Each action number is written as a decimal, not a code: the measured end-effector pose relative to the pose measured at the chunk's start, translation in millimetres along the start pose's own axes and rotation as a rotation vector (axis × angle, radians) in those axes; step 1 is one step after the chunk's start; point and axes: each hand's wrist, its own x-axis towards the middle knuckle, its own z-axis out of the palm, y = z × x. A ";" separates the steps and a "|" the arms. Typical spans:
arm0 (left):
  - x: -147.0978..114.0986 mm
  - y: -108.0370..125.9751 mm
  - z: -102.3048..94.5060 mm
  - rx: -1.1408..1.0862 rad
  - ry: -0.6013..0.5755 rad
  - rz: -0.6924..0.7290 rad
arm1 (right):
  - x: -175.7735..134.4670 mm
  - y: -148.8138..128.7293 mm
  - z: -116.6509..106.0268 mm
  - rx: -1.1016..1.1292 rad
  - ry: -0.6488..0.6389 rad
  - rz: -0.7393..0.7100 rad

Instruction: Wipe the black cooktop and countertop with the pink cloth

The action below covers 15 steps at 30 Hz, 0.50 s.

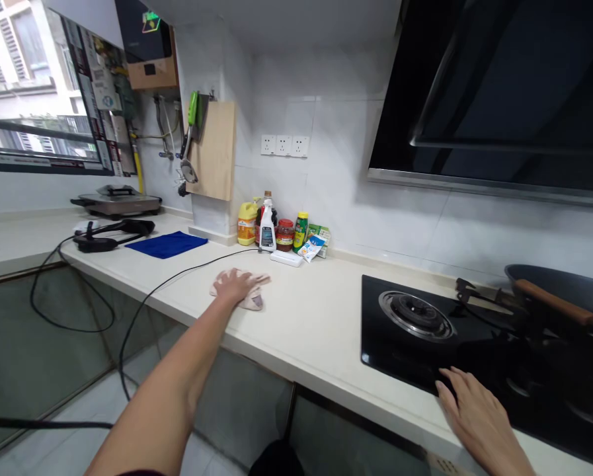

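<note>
While the left hand point(233, 287) is lying on a pale pink cloth point(254, 291) on the tabletop point(306, 317) with fingers spread, the right hand point(476, 404) is resting at the front edge of the black stove point(398, 354), fingers unclenched

Head view, single camera, worn on the person's head. Set: above the pale surface point(306, 311), facing forward and down to the back wall point(340, 145). Field: wide, from window point(23, 79) at upper left to range hood point(504, 99) at upper right; floor point(92, 396) at lower left. Range: right hand point(477, 404) near the lens, left hand point(233, 285) farther out, back wall beyond both. Tilt: surface's front edge slants down rightward.
</note>
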 end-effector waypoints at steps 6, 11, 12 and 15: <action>-23.6 -61.7 -29.8 0.064 0.031 -0.233 | 1.1 0.9 -0.3 -0.009 -0.022 0.005; -45.1 -47.4 -18.3 0.088 0.017 -0.226 | 3.8 -0.3 -0.4 -0.009 -0.036 0.023; -49.9 -35.4 -12.1 0.088 0.006 -0.189 | 4.1 -1.0 -1.7 -0.005 -0.041 0.028; -68.3 17.9 12.1 0.070 -0.022 -0.026 | 4.2 -3.7 -7.8 -0.003 -0.073 0.036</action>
